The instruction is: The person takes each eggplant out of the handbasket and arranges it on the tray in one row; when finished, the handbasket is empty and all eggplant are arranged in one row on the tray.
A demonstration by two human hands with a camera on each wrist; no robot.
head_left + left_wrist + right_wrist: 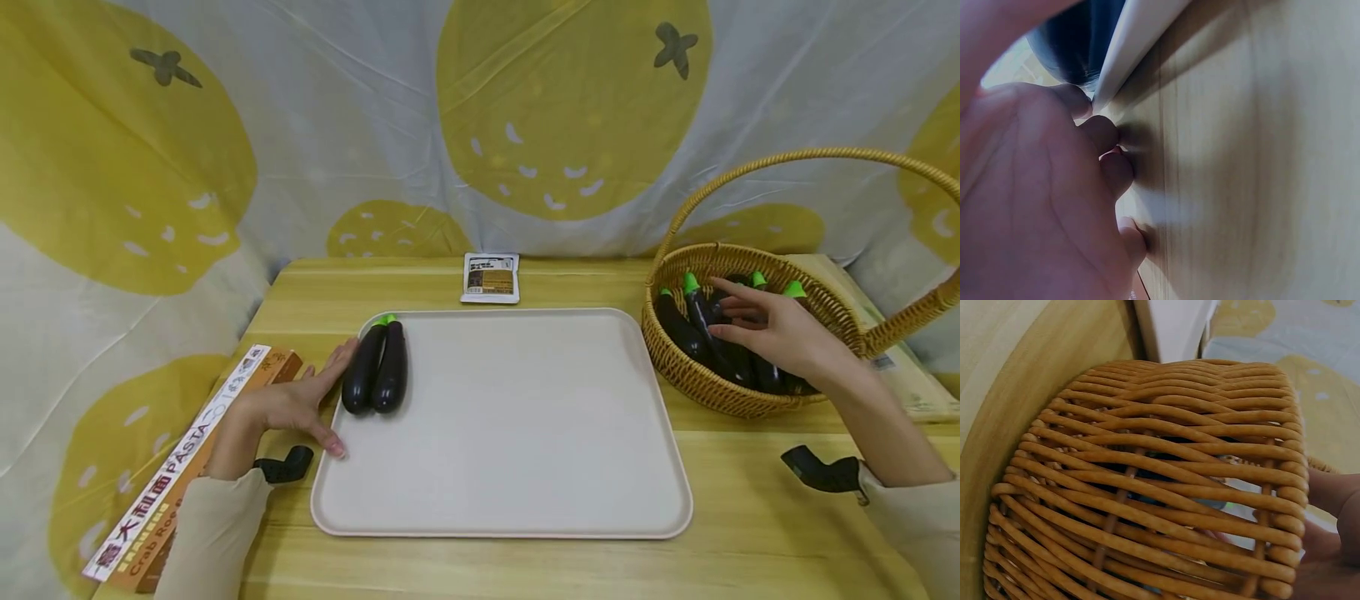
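Note:
Two dark eggplants, a left one [363,372] and a right one [391,371], lie side by side at the upper left of a white tray [525,425]. My left hand [296,404] is spread at the tray's left edge, thumb over the rim; in the left wrist view its other fingertips rest on the wooden table beside the rim. On the right, my right hand [783,329] reaches over a wicker basket [720,400], fingers loosely bent and thumb apart, just above several green-capped eggplants [678,329]. In the right wrist view, the basket wall [1147,475] hides most of this hand.
A long pasta box [183,467] lies by my left forearm. Behind the tray is a small printed packet [491,278]. The basket's tall handle [795,153] arches over it, and a flat pale package [911,383] lies behind the basket. A fruit-patterned cloth [337,125] hangs behind the table.

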